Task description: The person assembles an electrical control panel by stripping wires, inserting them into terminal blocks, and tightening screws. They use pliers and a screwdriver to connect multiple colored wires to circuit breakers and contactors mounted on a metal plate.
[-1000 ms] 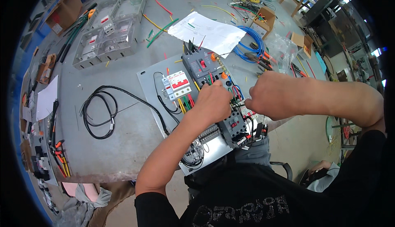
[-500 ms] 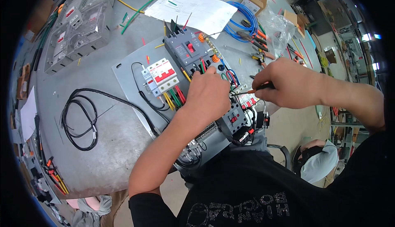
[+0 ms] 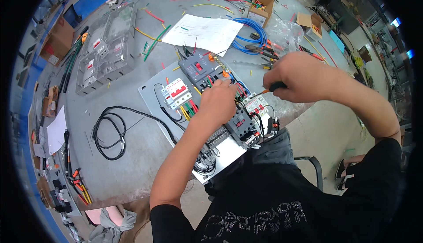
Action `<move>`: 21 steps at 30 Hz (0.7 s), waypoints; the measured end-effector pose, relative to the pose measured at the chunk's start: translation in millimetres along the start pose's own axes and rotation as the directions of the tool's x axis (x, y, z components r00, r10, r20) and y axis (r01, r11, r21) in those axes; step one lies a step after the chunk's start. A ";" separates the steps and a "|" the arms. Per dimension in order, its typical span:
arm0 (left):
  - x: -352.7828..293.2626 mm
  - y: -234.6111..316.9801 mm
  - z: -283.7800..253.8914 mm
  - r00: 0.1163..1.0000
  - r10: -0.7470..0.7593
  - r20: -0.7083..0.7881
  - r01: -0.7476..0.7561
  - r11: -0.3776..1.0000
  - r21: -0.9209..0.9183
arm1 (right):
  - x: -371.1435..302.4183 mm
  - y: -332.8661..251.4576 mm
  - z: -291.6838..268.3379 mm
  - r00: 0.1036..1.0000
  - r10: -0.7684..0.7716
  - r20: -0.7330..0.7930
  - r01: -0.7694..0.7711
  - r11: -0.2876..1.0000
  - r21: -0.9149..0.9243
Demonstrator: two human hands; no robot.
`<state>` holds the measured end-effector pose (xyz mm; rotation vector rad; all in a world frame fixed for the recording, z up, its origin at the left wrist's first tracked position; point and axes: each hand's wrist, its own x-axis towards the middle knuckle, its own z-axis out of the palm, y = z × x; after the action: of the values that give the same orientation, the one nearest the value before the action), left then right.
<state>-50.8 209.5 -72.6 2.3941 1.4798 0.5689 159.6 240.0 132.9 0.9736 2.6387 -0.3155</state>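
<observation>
My right hand [image 3: 304, 78] is closed round the dark handle of a screwdriver [image 3: 277, 86]. Its shaft slants down left toward white breakers with red levers [image 3: 257, 106]; I cannot tell whether the tip touches anything. With fingers bent, my left hand [image 3: 217, 104] reaches among wires below a large grey circuit breaker [image 3: 198, 68]. Whatever is between those fingertips is hidden. A white breaker with red levers [image 3: 178, 90] sits left of that hand, with yellow, green and red wires below it. Nearer me is a dark grey switching device [image 3: 240, 123]. All are on a metal mounting plate [image 3: 152, 94].
A looped black cable [image 3: 99, 133] lies to the left. Farther back are clear plastic enclosures [image 3: 88, 79], a paper sheet [image 3: 194, 34], a blue wire coil [image 3: 261, 34] and cardboard boxes [image 3: 260, 12]. Pliers [image 3: 264, 51] lie beyond my right hand.
The view has shifted, showing more of the far table. My right hand and screwdriver handle are raised a little relative to the breakers. My left hand remains at the wires.
</observation>
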 end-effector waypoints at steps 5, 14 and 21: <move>8.9 9.4 -10.0 0.986 -0.078 0.146 0.078 0.997 0.003 | -11.9 11.9 27.8 0.994 -0.019 -0.109 0.024 0.999 0.037; 3.7 6.7 -5.7 0.998 -0.059 0.010 0.060 0.990 -0.126 | -8.0 13.9 36.9 0.993 -0.091 -0.070 0.089 0.996 -0.024; 6.5 4.8 -6.0 0.998 -0.055 0.040 0.058 0.994 -0.089 | 14.1 8.1 30.8 0.939 -0.287 -0.192 0.296 0.955 0.020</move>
<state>-47.1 213.4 -64.0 2.2748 1.4688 0.5618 161.3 244.8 98.4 0.6500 2.9649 -0.3731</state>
